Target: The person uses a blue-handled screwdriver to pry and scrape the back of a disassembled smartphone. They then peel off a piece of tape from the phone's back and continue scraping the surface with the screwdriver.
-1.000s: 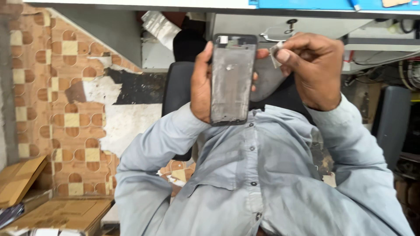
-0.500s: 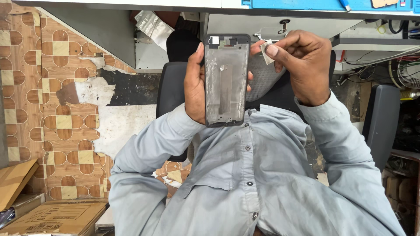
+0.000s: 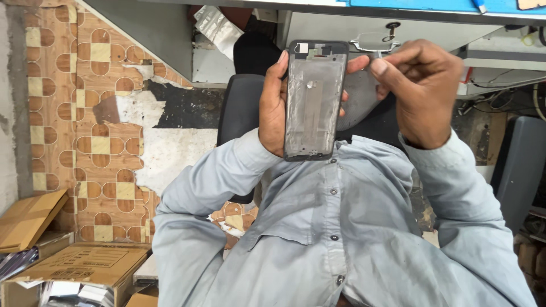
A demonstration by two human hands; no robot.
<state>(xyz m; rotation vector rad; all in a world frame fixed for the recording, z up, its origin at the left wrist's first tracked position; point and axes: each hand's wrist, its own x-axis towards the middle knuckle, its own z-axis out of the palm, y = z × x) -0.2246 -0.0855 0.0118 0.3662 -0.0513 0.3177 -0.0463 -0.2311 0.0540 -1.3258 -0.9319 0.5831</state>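
Since a moment ago both hands hold nearly the same pose. Left hand (image 3: 274, 108) stays clamped on the phone frame (image 3: 314, 99), tilting its bare inside upward; right hand (image 3: 424, 91), right of the frame, pinches a small metal tool (image 3: 377, 55) at its top corner, above the grey shirt (image 3: 318, 239).

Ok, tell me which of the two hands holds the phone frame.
The left hand holds the phone frame upright; the right hand only pinches something small beside its top corner.
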